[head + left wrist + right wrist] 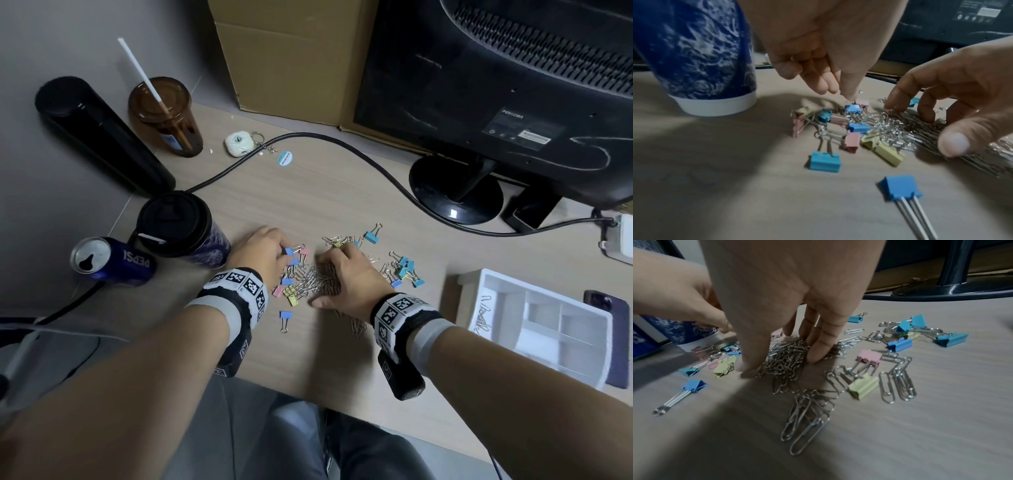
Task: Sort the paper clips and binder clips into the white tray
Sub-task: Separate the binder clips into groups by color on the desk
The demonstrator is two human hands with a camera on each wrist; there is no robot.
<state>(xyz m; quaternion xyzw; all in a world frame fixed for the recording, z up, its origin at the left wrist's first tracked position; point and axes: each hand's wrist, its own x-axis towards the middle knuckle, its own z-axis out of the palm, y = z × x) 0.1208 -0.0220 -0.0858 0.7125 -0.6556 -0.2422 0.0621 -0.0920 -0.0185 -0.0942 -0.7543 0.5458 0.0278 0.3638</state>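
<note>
A heap of silver paper clips (317,281) (785,356) lies mid-desk, ringed by pastel binder clips (406,270) (900,344). My right hand (322,279) (779,361) grips the heap from above, thumb on one side and fingers on the other. Just left of it, my left hand (284,253) (849,99) pinches a blue binder clip (853,108) at the edge of the pile. Another blue binder clip (285,315) (898,186) lies alone nearer me. The white tray (507,284) sits at the right, with a few paper clips (483,315) in its left compartment.
A dark tumbler (185,229) and a Pepsi can (113,260) stand close to my left hand. A black cable (342,144) crosses the desk behind the clips. The monitor base (455,192) is behind right. A phone (616,342) lies partly under the tray.
</note>
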